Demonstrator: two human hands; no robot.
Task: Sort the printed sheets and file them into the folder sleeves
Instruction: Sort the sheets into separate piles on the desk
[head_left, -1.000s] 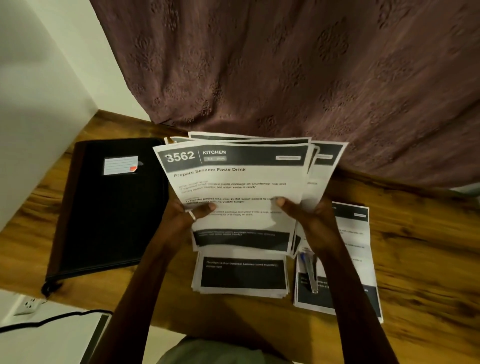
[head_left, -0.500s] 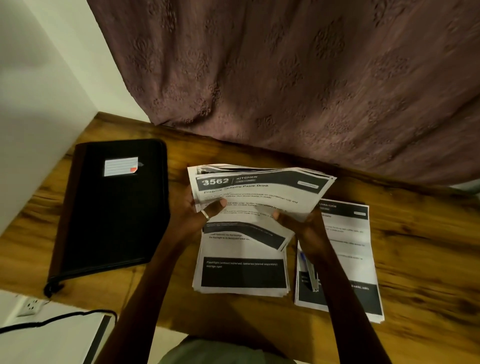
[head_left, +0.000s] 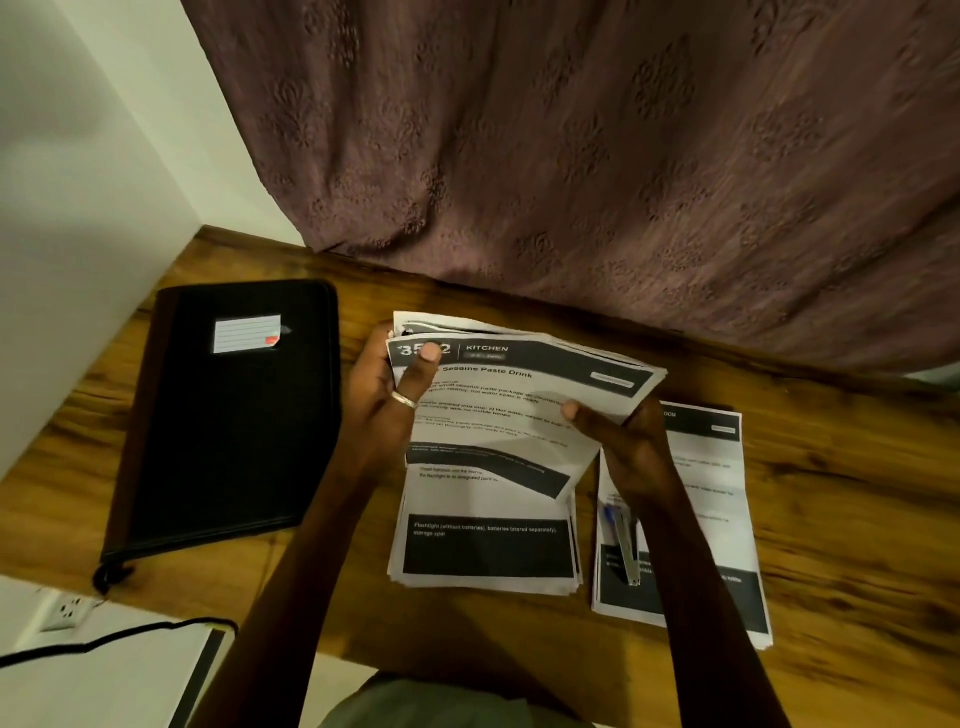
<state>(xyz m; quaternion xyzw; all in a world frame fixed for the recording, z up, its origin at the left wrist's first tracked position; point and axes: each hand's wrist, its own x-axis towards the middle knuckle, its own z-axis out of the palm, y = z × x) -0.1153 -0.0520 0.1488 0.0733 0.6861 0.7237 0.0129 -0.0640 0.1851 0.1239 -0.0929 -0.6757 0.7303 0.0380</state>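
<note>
Nearest you, along the front edge of the counter (head_left: 857, 493), two piles lie flat. The middle pile (head_left: 488, 551) sits under your hands. The right pile (head_left: 717, 519) lies just beside it toward the right edge, with a pen (head_left: 623, 545) resting on its near left part.

Above the middle pile you hold a bundle of printed sheets (head_left: 519, 400), and it sags through its centre. Your left hand (head_left: 387, 395) grips the top left corner, with the thumb pressed on the dark header over the number and the fingers behind the paper. Your right hand (head_left: 628, 441) pinches the right side, thumb on top and fingers beneath. The top sheet is headed KITCHEN.

This looks like the sorting step, and filing has probably not begun. To do it well, read each header before you let go, because the bundle hides the middle pile's header and only part of the right pile's shows. Peel off one sheet with your right thumb while your left hand steadies the rest. Lay it square on its pile so the edges stay aligned for the sleeves. Thin paper may cling, so check that only one sheet comes away.

Farther back, toward the left edge, the black folder (head_left: 223, 415) lies closed with a white label (head_left: 247, 333) on its cover. A curtain (head_left: 571, 156) hangs along the far edge.
</note>
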